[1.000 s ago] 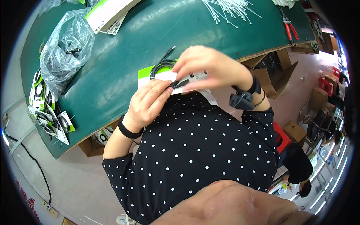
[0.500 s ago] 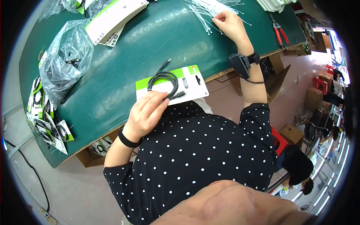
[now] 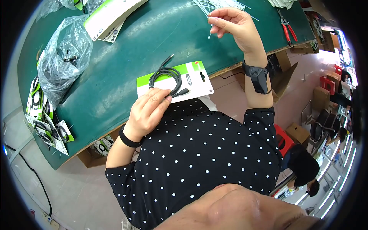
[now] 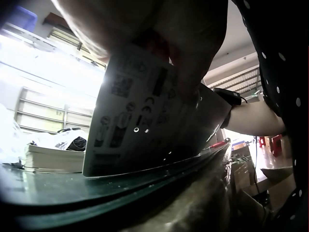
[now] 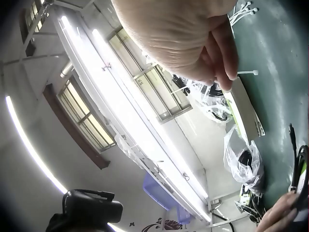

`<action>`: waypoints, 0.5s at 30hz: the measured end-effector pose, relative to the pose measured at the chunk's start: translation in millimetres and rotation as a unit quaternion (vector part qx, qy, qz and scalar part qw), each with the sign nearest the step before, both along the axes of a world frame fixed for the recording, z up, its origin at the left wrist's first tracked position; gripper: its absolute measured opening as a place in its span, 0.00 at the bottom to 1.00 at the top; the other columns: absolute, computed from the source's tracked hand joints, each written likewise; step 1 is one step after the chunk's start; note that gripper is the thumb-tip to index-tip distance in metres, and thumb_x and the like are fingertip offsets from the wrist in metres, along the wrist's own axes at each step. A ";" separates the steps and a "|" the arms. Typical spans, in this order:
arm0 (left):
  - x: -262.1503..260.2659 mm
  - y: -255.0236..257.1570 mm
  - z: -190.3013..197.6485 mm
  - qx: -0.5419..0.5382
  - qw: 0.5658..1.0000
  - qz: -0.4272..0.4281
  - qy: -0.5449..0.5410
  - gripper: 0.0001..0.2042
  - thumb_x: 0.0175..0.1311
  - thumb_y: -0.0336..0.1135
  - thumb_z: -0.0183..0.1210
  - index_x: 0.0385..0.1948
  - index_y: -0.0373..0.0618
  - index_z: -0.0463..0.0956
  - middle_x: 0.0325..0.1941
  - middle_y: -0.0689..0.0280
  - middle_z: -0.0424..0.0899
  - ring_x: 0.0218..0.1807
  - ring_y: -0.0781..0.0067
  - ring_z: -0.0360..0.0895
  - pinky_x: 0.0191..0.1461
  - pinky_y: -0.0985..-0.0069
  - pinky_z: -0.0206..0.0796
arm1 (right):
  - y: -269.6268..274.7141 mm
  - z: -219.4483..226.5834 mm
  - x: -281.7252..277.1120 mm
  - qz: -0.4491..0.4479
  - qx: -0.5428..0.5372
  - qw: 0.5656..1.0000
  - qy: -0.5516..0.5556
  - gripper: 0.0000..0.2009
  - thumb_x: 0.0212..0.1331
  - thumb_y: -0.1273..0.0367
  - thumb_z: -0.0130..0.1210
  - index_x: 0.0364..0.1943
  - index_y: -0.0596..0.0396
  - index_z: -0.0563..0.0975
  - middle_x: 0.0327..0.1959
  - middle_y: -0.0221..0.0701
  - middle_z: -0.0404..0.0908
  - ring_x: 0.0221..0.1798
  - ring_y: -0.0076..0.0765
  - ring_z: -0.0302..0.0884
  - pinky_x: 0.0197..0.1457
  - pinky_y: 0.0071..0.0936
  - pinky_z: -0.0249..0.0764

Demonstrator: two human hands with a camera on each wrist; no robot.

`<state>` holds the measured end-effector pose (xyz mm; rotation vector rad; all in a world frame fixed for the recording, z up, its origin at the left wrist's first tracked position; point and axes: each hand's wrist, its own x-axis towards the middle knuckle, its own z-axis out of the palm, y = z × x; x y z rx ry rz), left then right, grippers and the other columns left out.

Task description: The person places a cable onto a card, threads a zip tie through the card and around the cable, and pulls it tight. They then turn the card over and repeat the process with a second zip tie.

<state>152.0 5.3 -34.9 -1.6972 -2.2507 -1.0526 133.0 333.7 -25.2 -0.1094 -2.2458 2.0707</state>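
**Guide:** Your left hand sits at the center of the head view, fingertips curled over the near edge of the green-and-white card, pinching the coiled black cable down against it. That hold looks meant to stop the coil springing open and to keep it lined up on the card.

**Listener:** And my right hand?

**Guide:** Your right hand is raised in the upper middle of the frame, wrist bent, thumb and forefinger nipping one white zip tie that hangs down from them. The other fingers curl loosely. It hovers just below the loose pile of ties at the top edge.

**Listener:** Where does the card lie?

**Guide:** On the green table, overhanging its near edge. The left wrist view shows its printed back tilted up off the table.
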 end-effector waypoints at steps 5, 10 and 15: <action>-0.1 -0.2 -1.8 0.009 1.000 0.001 0.004 0.09 0.46 0.22 0.60 0.32 0.31 0.79 0.39 0.54 0.81 0.40 0.56 0.81 0.44 0.65 0.76 | -7.5 5.7 2.5 0.027 -0.019 0.999 0.020 0.07 0.60 0.72 0.59 0.40 0.60 0.80 0.32 0.31 0.82 0.30 0.21 0.81 0.31 0.14 0.75; -3.6 1.1 -0.6 0.019 1.000 0.007 -0.004 0.09 0.45 0.21 0.60 0.31 0.32 0.79 0.39 0.54 0.81 0.39 0.56 0.81 0.44 0.66 0.76 | -19.8 12.3 7.1 -0.011 -0.076 0.997 0.019 0.06 0.60 0.72 0.59 0.38 0.60 0.79 0.31 0.31 0.82 0.28 0.19 0.79 0.27 0.14 0.72; -8.3 7.1 6.7 0.048 0.996 0.067 -0.040 0.09 0.45 0.18 0.62 0.30 0.35 0.79 0.39 0.55 0.83 0.39 0.58 0.82 0.42 0.70 0.75 | -27.5 15.4 15.8 -0.036 -0.112 0.992 0.039 0.05 0.61 0.72 0.58 0.37 0.60 0.79 0.30 0.31 0.81 0.24 0.17 0.75 0.24 0.13 0.68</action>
